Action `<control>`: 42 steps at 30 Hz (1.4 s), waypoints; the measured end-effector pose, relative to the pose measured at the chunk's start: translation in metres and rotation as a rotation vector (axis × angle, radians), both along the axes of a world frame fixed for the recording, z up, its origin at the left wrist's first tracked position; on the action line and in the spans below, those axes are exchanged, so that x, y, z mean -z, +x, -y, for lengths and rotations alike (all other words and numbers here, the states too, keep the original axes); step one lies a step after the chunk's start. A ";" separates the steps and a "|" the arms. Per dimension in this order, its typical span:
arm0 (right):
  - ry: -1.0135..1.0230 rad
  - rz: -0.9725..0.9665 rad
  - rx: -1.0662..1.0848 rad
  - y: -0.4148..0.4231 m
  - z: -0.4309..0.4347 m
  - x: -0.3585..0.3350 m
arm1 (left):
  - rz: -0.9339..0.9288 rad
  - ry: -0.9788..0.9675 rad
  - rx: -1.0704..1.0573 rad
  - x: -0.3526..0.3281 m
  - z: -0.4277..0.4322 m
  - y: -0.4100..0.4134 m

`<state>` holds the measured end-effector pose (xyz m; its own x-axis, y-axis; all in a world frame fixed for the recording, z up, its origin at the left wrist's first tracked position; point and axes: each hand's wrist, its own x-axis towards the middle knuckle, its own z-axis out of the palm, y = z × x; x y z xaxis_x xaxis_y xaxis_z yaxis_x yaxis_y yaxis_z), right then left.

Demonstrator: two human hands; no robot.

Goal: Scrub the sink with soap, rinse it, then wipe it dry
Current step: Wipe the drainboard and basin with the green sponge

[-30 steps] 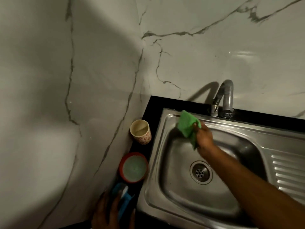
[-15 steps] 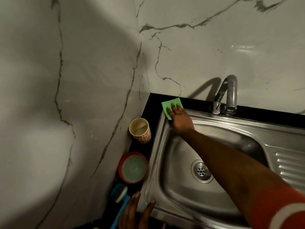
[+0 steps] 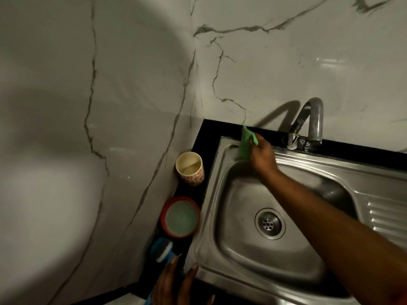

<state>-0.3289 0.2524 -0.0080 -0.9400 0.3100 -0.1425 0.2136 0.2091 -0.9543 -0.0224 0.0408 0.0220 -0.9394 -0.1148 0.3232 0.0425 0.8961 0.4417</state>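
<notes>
Sink (image 3: 240,249) in black counter (image 3: 209,134), marble walls (image 3: 286,62)

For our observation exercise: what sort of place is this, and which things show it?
Probably a home kitchen: a stainless steel sink with a ribbed drainboard, a tap behind it, and a black counter against marble-look wall tiles.

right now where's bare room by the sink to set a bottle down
Free: the ribbed drainboard right of the basin, and the black counter corner behind the cup. Crowded: the left strip: cup, red tub, blue brush.
</notes>
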 end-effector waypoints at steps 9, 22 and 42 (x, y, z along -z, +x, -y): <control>1.078 0.149 -0.577 -0.017 0.051 0.030 | -0.151 0.022 -0.012 0.052 0.014 0.029; 1.075 0.092 -0.809 0.117 0.060 0.043 | 0.093 -0.035 0.106 0.047 0.041 0.047; 0.717 0.179 -0.755 0.234 0.020 -0.003 | 0.014 -0.110 0.073 0.022 0.062 0.024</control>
